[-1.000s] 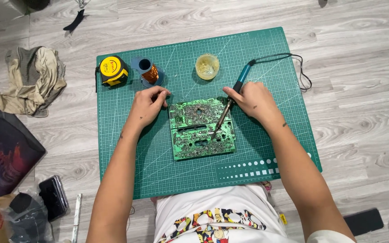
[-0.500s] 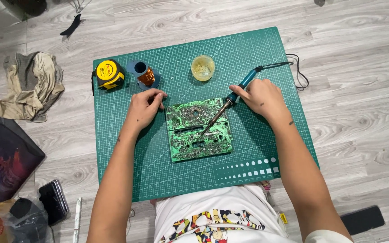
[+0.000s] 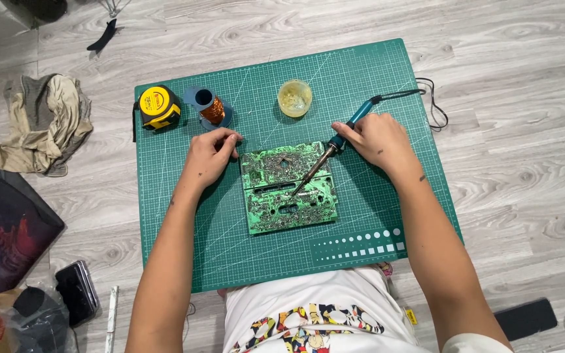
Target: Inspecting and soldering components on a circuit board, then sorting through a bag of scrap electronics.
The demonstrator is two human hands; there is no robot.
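A green circuit board [image 3: 288,189] lies flat in the middle of a green cutting mat [image 3: 250,255]. My right hand [image 3: 373,138] grips a blue-handled soldering iron [image 3: 331,150], whose metal tip slants down and touches the board near its centre. The iron's black cord loops off the mat's right edge. My left hand [image 3: 209,157] rests at the board's upper left corner with its fingers curled; whether it pinches a thin wire I cannot tell.
At the mat's far side stand a yellow tape measure [image 3: 158,106], a blue spool of copper wire [image 3: 208,108] and a small round yellowish tub [image 3: 294,98]. On the wooden floor lie a crumpled cloth [image 3: 44,124], a dark mouse pad [image 3: 4,232] and two phones [image 3: 76,292] [image 3: 526,318].
The soldering iron's tip has swung from the board's upper right edge down toward its centre. My left hand has stayed at the upper left corner.
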